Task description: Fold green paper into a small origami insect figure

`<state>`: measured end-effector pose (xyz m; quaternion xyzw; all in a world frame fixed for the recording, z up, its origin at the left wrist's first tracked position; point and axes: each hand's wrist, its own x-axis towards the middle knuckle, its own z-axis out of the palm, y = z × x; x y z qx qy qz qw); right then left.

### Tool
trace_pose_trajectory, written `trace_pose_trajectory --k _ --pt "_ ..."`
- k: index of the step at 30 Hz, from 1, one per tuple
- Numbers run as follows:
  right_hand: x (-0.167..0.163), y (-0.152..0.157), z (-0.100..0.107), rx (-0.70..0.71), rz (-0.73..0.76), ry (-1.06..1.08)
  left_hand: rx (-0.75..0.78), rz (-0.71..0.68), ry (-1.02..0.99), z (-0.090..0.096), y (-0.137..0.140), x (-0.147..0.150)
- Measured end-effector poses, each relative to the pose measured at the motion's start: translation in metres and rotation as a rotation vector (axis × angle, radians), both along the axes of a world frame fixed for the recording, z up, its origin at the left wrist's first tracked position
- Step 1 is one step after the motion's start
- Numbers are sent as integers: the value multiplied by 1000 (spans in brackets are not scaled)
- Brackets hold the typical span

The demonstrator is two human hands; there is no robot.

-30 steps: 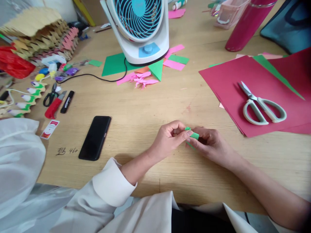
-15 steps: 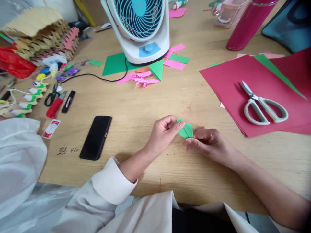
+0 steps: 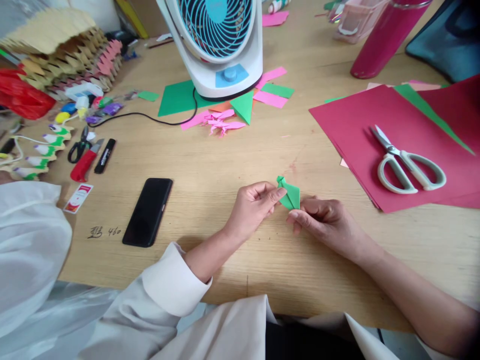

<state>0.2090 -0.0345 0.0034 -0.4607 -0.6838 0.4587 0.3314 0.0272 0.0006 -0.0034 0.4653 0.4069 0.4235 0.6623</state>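
Observation:
A small piece of folded green paper [image 3: 291, 195] is held up just above the table, with a crease along its middle and a little folded tip at the top. My left hand [image 3: 258, 200] pinches its left side, the thumb lying across the front. At the paper's lower right corner is my right hand [image 3: 322, 220], its fingers curled and the thumb and forefinger closed at that corner. Part of the paper's left side is hidden behind my left thumb.
White-handled scissors [image 3: 403, 165] lie on red paper sheets [image 3: 345, 120] to the right. A phone [image 3: 148, 212] rests at left, near a red cutter [image 3: 85, 162]. Behind are pink folded figures [image 3: 223, 122], a fan [image 3: 228, 75] and a pink bottle [image 3: 386, 45]. Another person's white sleeve [image 3: 30, 240] is at far left.
The green paper has turned slightly and shifted a little to the right, so its folded top tip now shows above my left thumb. My right hand has shifted only slightly.

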Motion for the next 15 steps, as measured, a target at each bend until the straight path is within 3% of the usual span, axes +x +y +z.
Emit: trace_pose_trajectory --k 5,10,15 --pt "-1 1 0 4 15 -2 40 33 92 1 2 -2" --pt "-1 -1 1 29 -3 16 -51 -20 -3 1 0 0" --pt "0 -1 4 -5 9 6 -41 -37 6 0 0 1"
